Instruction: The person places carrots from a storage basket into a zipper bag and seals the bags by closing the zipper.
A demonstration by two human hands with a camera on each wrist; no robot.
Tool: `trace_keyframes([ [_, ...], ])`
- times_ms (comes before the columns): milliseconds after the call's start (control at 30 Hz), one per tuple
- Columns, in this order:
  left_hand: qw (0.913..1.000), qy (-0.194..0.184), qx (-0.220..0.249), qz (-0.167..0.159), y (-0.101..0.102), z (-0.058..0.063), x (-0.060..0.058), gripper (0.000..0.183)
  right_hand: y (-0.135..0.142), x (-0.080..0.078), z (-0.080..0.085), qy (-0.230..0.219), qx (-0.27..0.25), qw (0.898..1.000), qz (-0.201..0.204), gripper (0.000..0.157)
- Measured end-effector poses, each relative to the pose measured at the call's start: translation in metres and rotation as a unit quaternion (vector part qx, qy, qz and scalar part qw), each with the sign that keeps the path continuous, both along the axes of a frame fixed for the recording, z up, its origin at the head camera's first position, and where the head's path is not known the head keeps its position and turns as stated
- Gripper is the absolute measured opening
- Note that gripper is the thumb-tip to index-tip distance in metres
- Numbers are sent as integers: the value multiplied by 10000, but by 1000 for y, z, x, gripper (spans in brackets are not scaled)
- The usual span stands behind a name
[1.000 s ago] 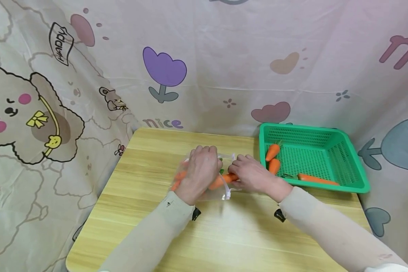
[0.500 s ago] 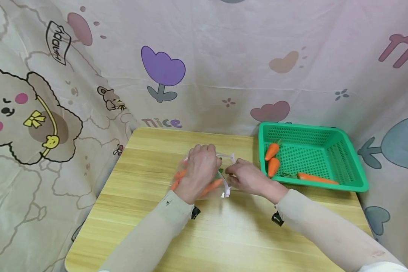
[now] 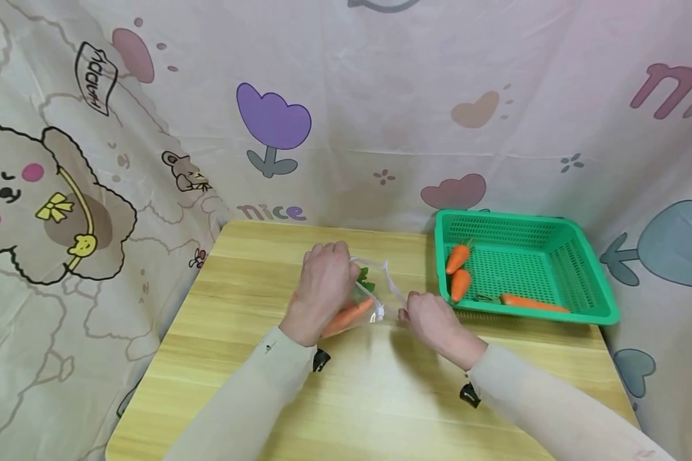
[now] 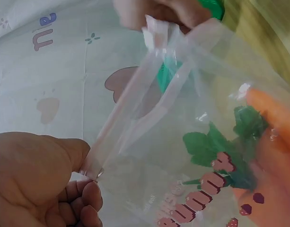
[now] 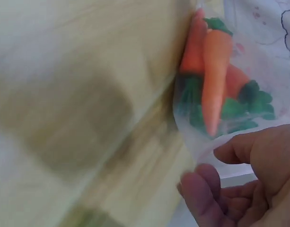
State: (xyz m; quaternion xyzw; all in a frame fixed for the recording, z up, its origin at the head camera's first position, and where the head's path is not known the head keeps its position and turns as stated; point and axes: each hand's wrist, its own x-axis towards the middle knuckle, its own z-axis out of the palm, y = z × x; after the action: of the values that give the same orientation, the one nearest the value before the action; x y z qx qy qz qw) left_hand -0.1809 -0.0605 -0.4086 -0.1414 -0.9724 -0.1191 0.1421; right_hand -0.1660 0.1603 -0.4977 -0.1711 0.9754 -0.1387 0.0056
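A clear zip bag (image 3: 373,311) with pink lettering lies on the table, its mouth toward the right. Orange carrots (image 5: 216,71) with green leafy tops show through its plastic. My left hand (image 3: 323,288) pinches one end of the zip edge between thumb and fingers, as the left wrist view shows. At the other end of the mouth, my right hand (image 3: 441,328) pinches the zip edge near the slider. Between the two hands the zip strips stand apart. Part of the bag is hidden under my left hand.
A green plastic basket (image 3: 591,256) stands at the table's back right. In it lie an upper carrot (image 3: 458,258), a lower carrot (image 3: 460,285) and a long carrot (image 3: 533,303) along the front wall. Printed cloth hangs behind and beside the wooden table (image 3: 236,269).
My right hand has let go of a carrot inside the bag mouth, drawn back toward me and taken the zip edge. My left hand has shifted slightly left, still holding the bag.
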Motion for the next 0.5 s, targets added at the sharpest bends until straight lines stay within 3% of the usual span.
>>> trace_keyframes([
  [100, 9999, 125, 29, -7, 0, 0, 1, 25, -4, -2, -2, -825, -497, 9948, -338, 25],
  [200, 9999, -110, 118, -18, 1, 2, 5, 25, -7, -3, 7, -1186, -1299, 9832, -494, 20],
  [367, 9977, -621, 205, -181, 10, 9, 15, 22, -9, 0, 35, -865, -2570, 9624, -141, 17],
  [500, 9997, -220, -110, -76, 18, 13, 17, 19, -4, 4, 40, -436, -2367, 9705, -166, 14],
])
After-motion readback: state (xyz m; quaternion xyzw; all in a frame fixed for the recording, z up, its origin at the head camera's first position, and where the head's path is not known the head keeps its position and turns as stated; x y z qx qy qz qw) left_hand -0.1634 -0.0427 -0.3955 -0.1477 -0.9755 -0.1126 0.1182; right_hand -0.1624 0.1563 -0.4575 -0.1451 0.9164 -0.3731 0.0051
